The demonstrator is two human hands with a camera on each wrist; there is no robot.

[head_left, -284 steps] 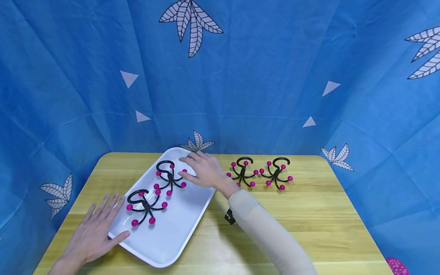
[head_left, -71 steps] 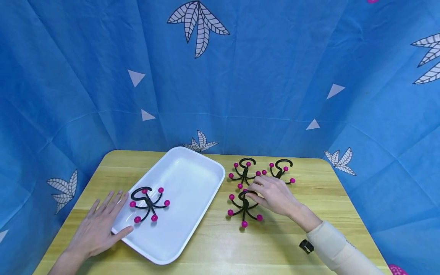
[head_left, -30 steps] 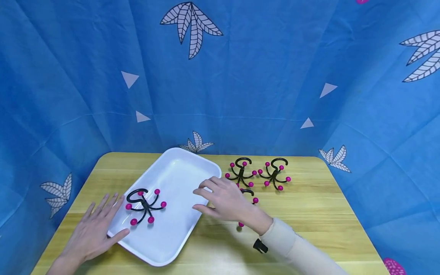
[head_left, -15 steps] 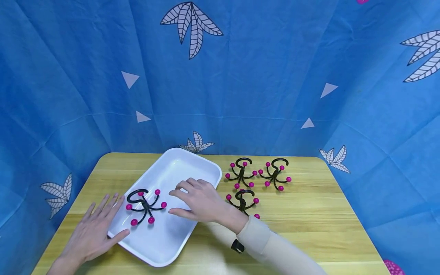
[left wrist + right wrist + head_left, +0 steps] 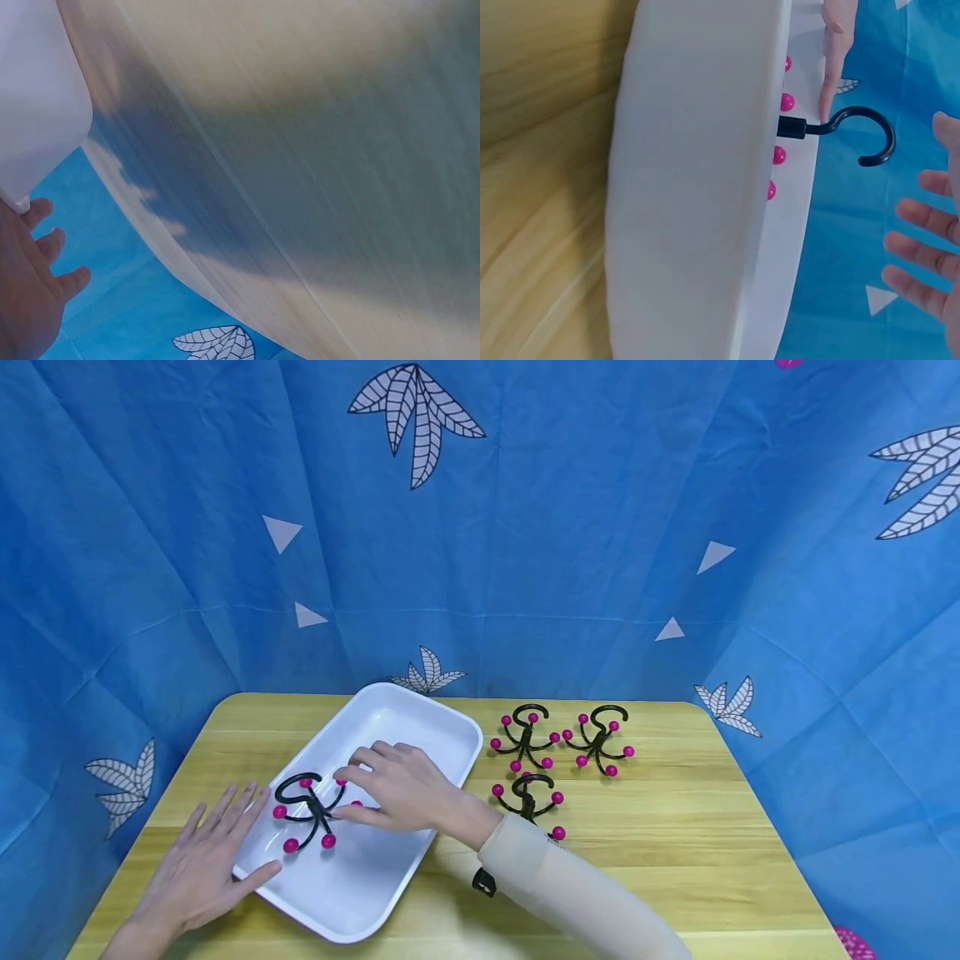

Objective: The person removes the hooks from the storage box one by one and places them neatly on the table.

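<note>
One black hook hanger [image 5: 316, 807], with curved arms tipped by pink balls, stands in the white tray [image 5: 367, 893], its big hook upward. My right hand [image 5: 408, 789] reaches over the tray with fingers loosely bent, overlapping the hanger's right arms in the head view. In the right wrist view, the fingers [image 5: 922, 217] are spread apart from the black hook [image 5: 891, 139]. My left hand [image 5: 198, 868] lies flat at the tray's left side, fingers straight, thumb over the rim. The left wrist view shows its fingertips by the tray's corner [image 5: 45, 90].
Three more such hangers stand on the wooden table [image 5: 675, 843] right of the tray: a back-left one [image 5: 527, 737], a back-right one [image 5: 598, 741] and a nearer one [image 5: 528, 806], partly hidden by the right sleeve. A blue curtain [image 5: 480, 543] hangs behind and beside the table.
The tray's rear hanger has gone to the table, in front of the other two. My right hand left it there and moved left over the tray to the remaining hanger. The left hand stayed put.
</note>
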